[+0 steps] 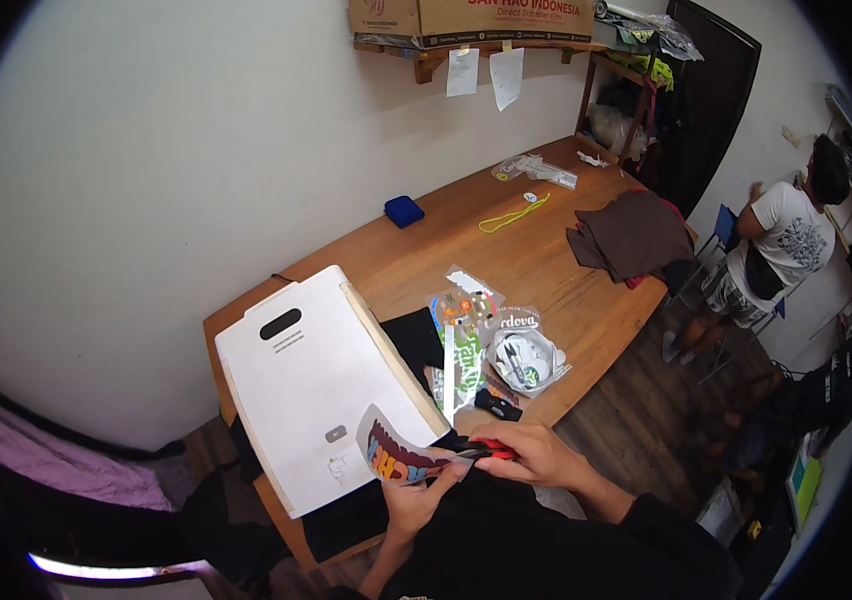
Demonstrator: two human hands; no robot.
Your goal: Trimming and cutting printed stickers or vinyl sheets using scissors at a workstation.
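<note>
My left hand [414, 500] holds a curved sheet with colourful printed letters [389, 452] by its lower edge. My right hand [534, 452] grips red-handled scissors [481, 451], whose blades meet the sheet's right end. Both hands work just in front of a large white board with a handle slot [311, 385], which lies on the wooden table [546, 270]. A black cloth [419, 338] lies beside the board.
Printed sticker sheets [464, 345] and a clear packet with pens [524, 357] lie right of the board. Farther back are a blue box [403, 211], a yellow cord [513, 214], a brown cloth [632, 235] and plastic bags. A person in a white shirt [781, 240] sits at right.
</note>
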